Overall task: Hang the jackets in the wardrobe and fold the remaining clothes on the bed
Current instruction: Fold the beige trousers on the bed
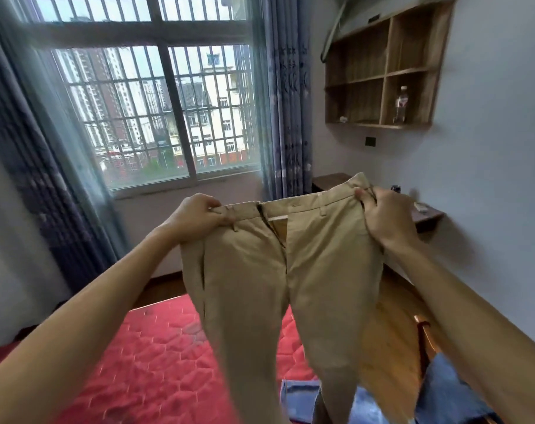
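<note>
Both hands, left (196, 217) and right (382, 214), pinching khaki trousers (284, 270) waistband, held above red bed (156, 356).

Trouser (278, 289) legs cut off at bottom edge; blue clothes (443, 396) half hidden behind right forearm (462, 316).

The trousers (287, 270) hang in mid-air at the centre, the left hand (196, 220) at the left end of the waistband and the right hand (382, 215) at the right end, each with a closed grip on it. Below and behind them lies the bed (143, 356), to the near left. Denim clothes (443, 393) lie at the near right, under the trouser legs. The window (156, 99) is far behind, curtains (287, 102) on either side. A wall shelf (385, 68) hangs at the far right, with a bottle (400, 104) in its lower right compartment. Under the shelf, behind the right hand, a surface (428, 215) stands against the right wall.
</note>
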`<act>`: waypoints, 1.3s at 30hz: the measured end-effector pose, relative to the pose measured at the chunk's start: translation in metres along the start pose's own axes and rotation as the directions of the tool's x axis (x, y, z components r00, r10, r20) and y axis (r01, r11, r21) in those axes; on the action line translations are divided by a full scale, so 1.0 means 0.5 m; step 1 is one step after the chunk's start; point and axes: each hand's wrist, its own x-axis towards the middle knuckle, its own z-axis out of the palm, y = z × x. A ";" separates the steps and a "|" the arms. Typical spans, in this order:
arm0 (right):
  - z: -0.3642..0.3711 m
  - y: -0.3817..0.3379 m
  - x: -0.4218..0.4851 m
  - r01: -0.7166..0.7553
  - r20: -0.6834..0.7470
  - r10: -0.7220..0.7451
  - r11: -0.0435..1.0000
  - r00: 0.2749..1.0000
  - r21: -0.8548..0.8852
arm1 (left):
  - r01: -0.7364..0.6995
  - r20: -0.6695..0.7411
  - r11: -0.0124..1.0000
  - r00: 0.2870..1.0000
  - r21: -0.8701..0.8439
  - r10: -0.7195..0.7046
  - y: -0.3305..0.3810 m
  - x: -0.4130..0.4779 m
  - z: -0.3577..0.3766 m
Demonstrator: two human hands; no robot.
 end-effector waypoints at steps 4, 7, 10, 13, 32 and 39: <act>0.002 -0.090 0.022 0.097 -0.081 -0.089 0.990 0.993 0.104 | 0.284 0.111 0.876 0.959 -0.390 -0.261 0.090 0.004 -0.041; -0.004 -0.168 0.036 0.150 -0.104 -0.128 0.960 0.986 0.236 | 0.321 0.163 0.756 0.946 -0.571 -0.279 0.158 0.016 -0.064; -0.007 -0.244 0.043 0.248 -0.141 -0.213 0.914 0.967 0.321 | 0.285 0.196 0.658 0.958 -0.697 -0.208 0.217 0.025 -0.079; -0.012 -0.295 0.041 0.332 -0.152 -0.296 0.861 0.943 0.385 | 0.251 0.186 0.578 0.968 -0.777 -0.170 0.258 0.023 -0.094; -0.025 -0.276 0.043 -0.018 0.016 0.010 0.694 1.000 0.720 | -0.258 -0.450 0.866 0.892 -0.427 0.044 0.129 -0.032 -0.075; -0.010 -0.297 0.028 -0.193 0.257 -0.099 0.426 0.961 0.884 | -0.077 -0.082 0.620 0.996 -0.781 0.021 0.015 -0.042 -0.053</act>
